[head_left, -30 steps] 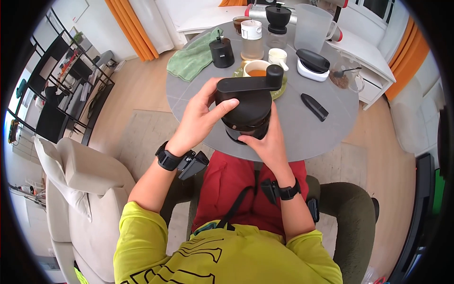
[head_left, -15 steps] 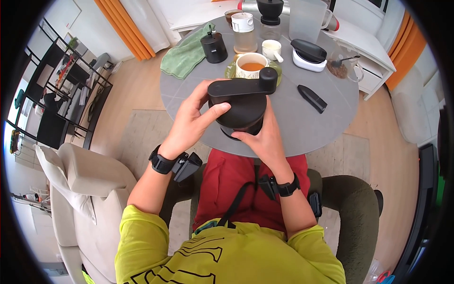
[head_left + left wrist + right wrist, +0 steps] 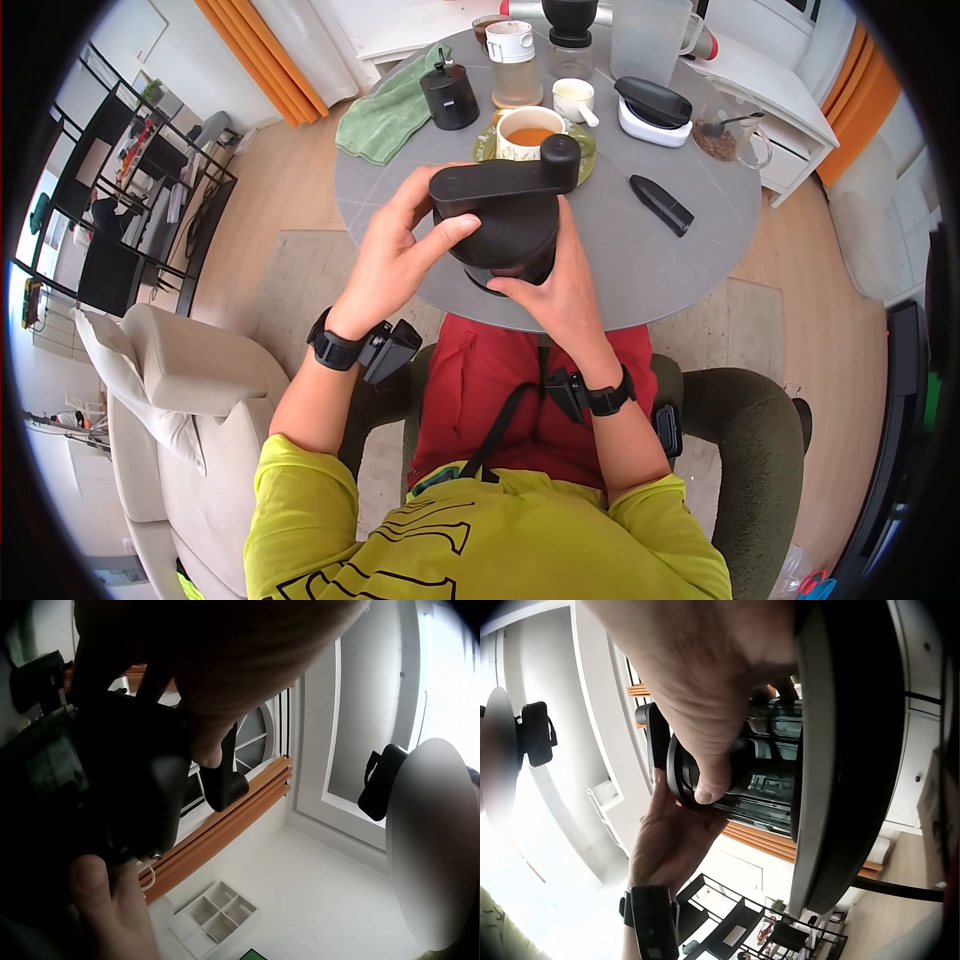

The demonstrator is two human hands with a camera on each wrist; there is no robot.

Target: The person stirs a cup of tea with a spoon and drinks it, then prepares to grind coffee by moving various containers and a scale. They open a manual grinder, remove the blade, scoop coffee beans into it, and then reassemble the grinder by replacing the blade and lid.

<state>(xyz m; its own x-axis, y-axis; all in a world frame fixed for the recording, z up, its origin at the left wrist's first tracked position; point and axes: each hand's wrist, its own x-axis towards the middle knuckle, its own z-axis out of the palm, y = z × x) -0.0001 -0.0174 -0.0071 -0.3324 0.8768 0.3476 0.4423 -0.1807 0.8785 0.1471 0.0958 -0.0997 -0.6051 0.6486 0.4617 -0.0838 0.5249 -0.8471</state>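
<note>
A black hand coffee grinder (image 3: 505, 235) with a crank handle (image 3: 500, 180) on top stands upright at the table's near edge. My left hand (image 3: 392, 255) grips its upper part from the left, thumb lying over the top below the crank. Lower down, my right hand (image 3: 562, 290) holds the body from the right with its thumb across the front. In the right wrist view the grinder's clear jar (image 3: 772, 784) shows below the right thumb. The fingers behind the grinder are hidden in the head view.
Just beyond stands a cup of orange-brown drink (image 3: 530, 135) on a green saucer (image 3: 582, 170). A slim black object (image 3: 660, 205) lies to the right. Farther back are a black pot (image 3: 449, 97), a green cloth (image 3: 375, 130), a small white cup (image 3: 573, 100) and a glass jug (image 3: 722, 140).
The grinder and both hands have shifted slightly left, and more of the cup behind now shows. The head view has also moved a little. Both hands keep their hold.
</note>
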